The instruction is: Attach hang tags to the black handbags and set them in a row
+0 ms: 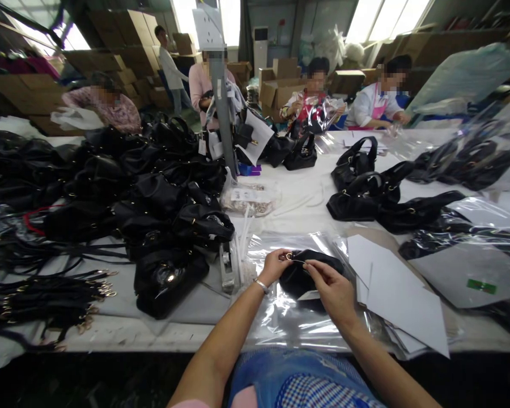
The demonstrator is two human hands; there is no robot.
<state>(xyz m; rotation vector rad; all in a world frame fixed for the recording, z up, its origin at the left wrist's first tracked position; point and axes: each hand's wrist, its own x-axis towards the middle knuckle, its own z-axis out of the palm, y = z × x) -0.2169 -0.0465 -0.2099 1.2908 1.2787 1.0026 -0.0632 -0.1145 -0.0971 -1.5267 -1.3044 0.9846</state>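
A black handbag [295, 280] lies in front of me on clear plastic sheets [267, 323], with a small pale tag or card [309, 295] at its near side. My left hand [276, 267] is closed at the bag's upper left, its fingertips pinching a small gold-coloured metal ring [288, 256]. Over the bag's right part, my right hand [332, 288] pinches the end of a thin pale cord [298, 260]. This cord runs between the two hands towards the ring. The fingers hide part of the bag's top.
Black handbags [170, 277] are heaped on the left, near straps with gold clips [80, 300]. White cards [402, 294] lie to my right, below more black bags [361, 192]. A grey post [225, 119] rises from the table. Several people work across from me.
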